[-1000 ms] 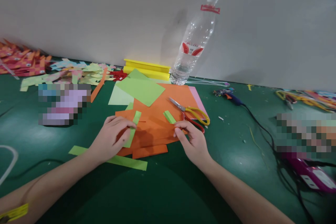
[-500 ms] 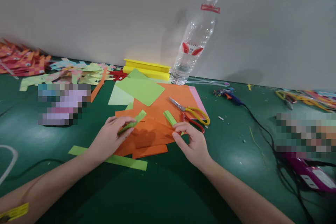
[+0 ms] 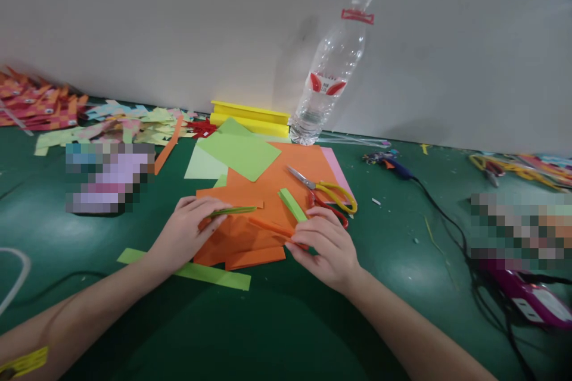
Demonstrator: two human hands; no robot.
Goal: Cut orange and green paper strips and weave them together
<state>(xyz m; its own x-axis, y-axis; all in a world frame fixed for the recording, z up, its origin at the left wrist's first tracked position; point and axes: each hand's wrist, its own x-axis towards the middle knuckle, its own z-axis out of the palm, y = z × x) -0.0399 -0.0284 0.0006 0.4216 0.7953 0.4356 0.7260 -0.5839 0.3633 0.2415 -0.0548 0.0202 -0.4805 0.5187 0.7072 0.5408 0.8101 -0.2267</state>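
Observation:
My left hand (image 3: 190, 229) pinches a folded green paper strip (image 3: 239, 210), seen nearly edge-on. Between the thumb and fingers of my right hand (image 3: 328, 247) is an orange paper strip (image 3: 272, 227) that points left. Just above the right fingers, another folded green strip (image 3: 291, 203) lies on a large orange sheet (image 3: 259, 166). Several orange paper pieces (image 3: 254, 257) spread below and between the hands. Scissors (image 3: 324, 187) with yellow and red handles rest on the sheet, beyond my right hand. A long green strip (image 3: 218, 277) passes under my left forearm.
A clear bottle (image 3: 330, 65) leans by the wall, beside a folded yellow sheet (image 3: 250, 125). Paper scraps (image 3: 134, 122) and orange-red woven pieces (image 3: 36, 101) lie back left. A blue-handled tool (image 3: 400, 168) with a black cable and a purple power strip (image 3: 531, 297) are at right.
My right hand has shifted slightly and now grips an orange strip, with the green one beside its fingers. The green strip in my left hand has turned flatter.

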